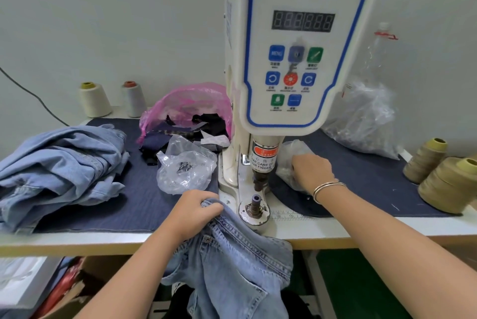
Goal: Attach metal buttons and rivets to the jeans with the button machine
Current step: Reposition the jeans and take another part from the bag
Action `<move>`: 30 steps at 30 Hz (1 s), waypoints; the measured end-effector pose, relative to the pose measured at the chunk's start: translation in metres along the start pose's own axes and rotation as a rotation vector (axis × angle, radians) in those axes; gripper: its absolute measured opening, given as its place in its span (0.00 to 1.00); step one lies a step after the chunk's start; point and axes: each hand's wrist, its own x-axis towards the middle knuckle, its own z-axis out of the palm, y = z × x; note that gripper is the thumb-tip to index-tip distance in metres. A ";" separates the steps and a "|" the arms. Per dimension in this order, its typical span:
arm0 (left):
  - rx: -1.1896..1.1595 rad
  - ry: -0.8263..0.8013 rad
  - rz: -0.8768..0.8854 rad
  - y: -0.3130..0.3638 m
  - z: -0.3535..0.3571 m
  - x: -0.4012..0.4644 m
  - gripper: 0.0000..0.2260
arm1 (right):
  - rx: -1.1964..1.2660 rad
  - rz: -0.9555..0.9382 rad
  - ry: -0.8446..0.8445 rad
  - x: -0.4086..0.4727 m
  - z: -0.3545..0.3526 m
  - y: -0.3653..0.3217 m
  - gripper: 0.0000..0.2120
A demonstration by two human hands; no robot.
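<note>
The white servo button machine point(299, 60) stands at the table's middle, its lower die post point(256, 202) bare. My left hand point(196, 209) grips the waistband of light-blue jeans point(232, 262), which hang over the table's front edge just left of the die. My right hand point(312, 171) reaches into a small clear plastic bag point(289, 158) right of the machine's ram, fingers curled inside it; what they hold is hidden. Another clear bag with dark metal pieces point(184, 167) lies left of the machine.
A pile of light-blue jeans point(64, 164) lies at the left. Behind it stand two thread cones point(94, 99) and a pink bag of fabric scraps point(191, 112). A big clear bag point(366, 117) and tan thread cones point(449, 184) sit at the right.
</note>
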 end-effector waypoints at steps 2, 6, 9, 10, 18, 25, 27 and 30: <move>-0.010 0.010 0.001 -0.001 0.001 0.000 0.15 | 0.017 0.079 -0.198 0.007 -0.012 -0.005 0.18; -0.018 0.024 -0.005 -0.004 0.001 0.001 0.15 | 0.108 0.122 -0.277 0.013 -0.021 -0.009 0.22; -0.012 0.028 -0.013 -0.005 0.002 0.002 0.15 | 0.119 0.026 -0.001 0.004 -0.006 0.000 0.11; -0.011 0.033 -0.017 -0.005 0.001 0.002 0.15 | 0.141 -0.013 0.105 0.000 -0.002 0.004 0.09; -0.017 0.038 -0.029 -0.005 0.001 0.002 0.14 | 0.890 0.101 0.308 -0.020 -0.006 0.025 0.07; -0.024 0.039 -0.035 -0.003 0.002 0.001 0.14 | 2.035 0.059 -0.218 -0.091 -0.015 -0.005 0.10; -0.015 0.040 -0.030 -0.003 0.002 0.001 0.13 | 2.081 0.026 -0.338 -0.104 -0.014 -0.016 0.15; -0.015 0.045 -0.027 -0.004 0.002 0.001 0.13 | 2.061 0.061 -0.404 -0.113 -0.009 -0.029 0.18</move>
